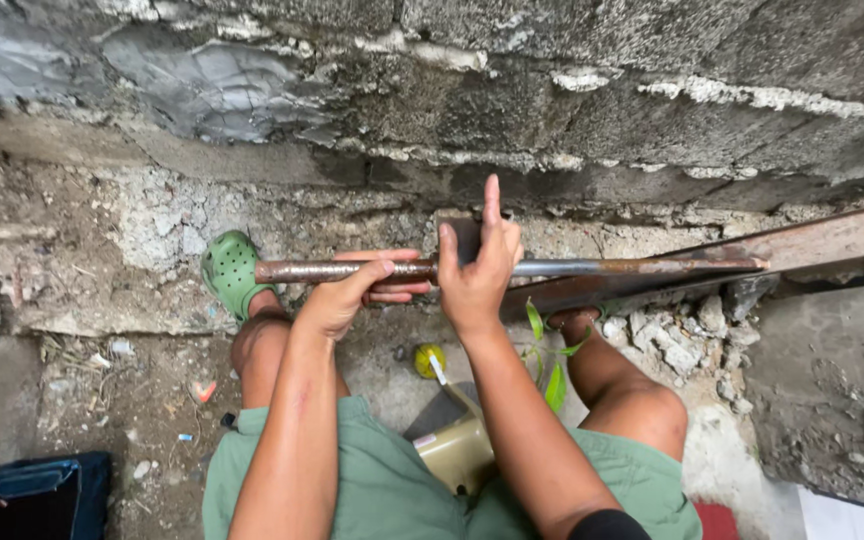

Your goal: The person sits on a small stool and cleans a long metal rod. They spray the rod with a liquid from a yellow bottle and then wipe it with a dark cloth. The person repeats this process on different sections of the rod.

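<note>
Rusty pipe [592, 268] gripped by left hand [344, 296] (fingers wrapped) and right hand [480, 275], forefinger raised.

A rough block wall [552, 90] spans twelve o'clock. A green clog [229, 270] sits at ten o'clock, toe against the broken concrete ledge [152, 225]. Rubble [677, 340] lies at three o'clock. Near centre, a small yellow ball [428, 359], a leafy sprout [552, 375] and a tan container [457, 452]. A dark bag [27, 497] sits at eight o'clock.
</note>
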Demonstrator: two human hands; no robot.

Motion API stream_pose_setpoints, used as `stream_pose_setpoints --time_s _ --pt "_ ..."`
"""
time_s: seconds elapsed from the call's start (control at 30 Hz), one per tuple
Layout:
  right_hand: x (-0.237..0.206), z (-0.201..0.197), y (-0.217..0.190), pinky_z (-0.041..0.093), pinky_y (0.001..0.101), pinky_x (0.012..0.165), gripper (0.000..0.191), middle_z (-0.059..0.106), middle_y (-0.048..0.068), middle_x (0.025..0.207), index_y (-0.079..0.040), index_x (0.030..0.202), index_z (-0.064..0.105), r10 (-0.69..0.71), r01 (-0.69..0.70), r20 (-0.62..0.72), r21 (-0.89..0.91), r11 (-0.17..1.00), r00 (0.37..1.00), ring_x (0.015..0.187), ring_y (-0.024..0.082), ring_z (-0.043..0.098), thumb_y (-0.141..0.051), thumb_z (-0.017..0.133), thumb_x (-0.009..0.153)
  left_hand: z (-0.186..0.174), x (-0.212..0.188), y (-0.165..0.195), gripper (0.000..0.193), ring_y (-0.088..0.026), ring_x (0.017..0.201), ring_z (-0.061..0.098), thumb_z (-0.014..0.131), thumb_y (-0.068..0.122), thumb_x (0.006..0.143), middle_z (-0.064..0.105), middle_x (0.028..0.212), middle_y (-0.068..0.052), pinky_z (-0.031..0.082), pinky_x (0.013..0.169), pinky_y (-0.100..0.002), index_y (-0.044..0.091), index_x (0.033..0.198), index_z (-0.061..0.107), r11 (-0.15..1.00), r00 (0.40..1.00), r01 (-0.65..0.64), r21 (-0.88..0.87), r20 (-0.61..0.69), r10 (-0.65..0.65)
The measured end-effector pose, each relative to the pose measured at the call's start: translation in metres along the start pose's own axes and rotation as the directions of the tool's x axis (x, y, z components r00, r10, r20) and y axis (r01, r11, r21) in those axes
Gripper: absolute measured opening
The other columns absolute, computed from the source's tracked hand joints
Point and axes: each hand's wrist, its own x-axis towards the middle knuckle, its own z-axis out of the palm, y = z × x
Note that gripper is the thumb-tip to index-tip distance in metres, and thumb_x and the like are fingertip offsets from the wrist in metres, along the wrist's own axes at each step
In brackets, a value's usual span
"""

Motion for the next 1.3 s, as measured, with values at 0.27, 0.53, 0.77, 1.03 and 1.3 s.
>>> stream_pose_setpoints --time_s 0.27,0.53,0.77,1.03,1.3 --pt "-0.014 -0.009 -0.003 0.041 0.0395 0.096 0.072 0.057 0.008 0.099 -0.006 0.16 0.039 -0.025 0.025 0.007 -0.02 0.999 1.0 0.098 0.026 0.054 -0.014 0.074 0.098 -0.003 0.006 -0.004 0.046 -0.038 0.103 0.076 0.052 0.022 0.102 0.073 0.119 -0.025 0.064 0.088 -0.042 -0.011 0.133 0.061 0.999 0.999 -0.002 -0.035 -0.044 0.0" --pt "-0.007 -0.012 -0.004 0.039 0.0408 0.098 0.075 0.058 0.009 0.101 -0.009 0.161 0.038 -0.032 0.034 0.068 -0.03 0.999 0.997 0.099 0.028 0.054 -0.017 0.075 0.096 0.002 0.006 -0.005 0.044 -0.039 0.102 0.076 0.051 0.018 0.1 0.073 0.119 -0.023 0.064 0.087 -0.043 -0.011 0.131 0.063 0.998 0.997 0.002 -0.059 -0.075 -0.006" --pt "0.005 -0.005 0.001 0.038 0.0414 0.1 0.079 0.058 0.01 0.103 -0.007 0.162 0.036 -0.029 0.032 0.076 -0.039 0.999 0.997 0.1 0.028 0.053 -0.017 0.075 0.095 0.0 0.004 -0.007 0.044 -0.037 0.103 0.076 0.052 0.019 0.102 0.074 0.116 -0.025 0.063 0.089 -0.04 -0.01 0.133 0.062 0.999 1.0 -0.021 0.043 -0.02 0.022" --pt "-0.012 -0.018 -0.013 0.039 0.0401 0.099 0.076 0.058 0.009 0.103 -0.009 0.162 0.036 -0.054 0.056 0.075 -0.028 0.998 0.996 0.099 0.027 0.053 -0.018 0.073 0.097 -0.002 0.007 -0.005 0.045 -0.036 0.101 0.077 0.053 0.019 0.099 0.074 0.115 -0.025 0.063 0.089 -0.04 -0.012 0.131 0.062 0.999 0.997 -0.038 -0.006 -0.06 0.038" --pt "0.008 -0.01 -0.008 0.039 0.0405 0.094 0.078 0.058 0.01 0.102 -0.008 0.162 0.037 0.023 -0.016 0.127 -0.056 0.998 0.992 0.099 0.029 0.053 -0.016 0.074 0.093 0.002 0.003 -0.009 0.043 -0.036 0.101 0.077 0.053 0.017 0.101 0.074 0.114 -0.025 0.063 0.087 -0.038 -0.012 0.131 0.063 0.999 0.999 -0.032 0.02 -0.034 0.033"
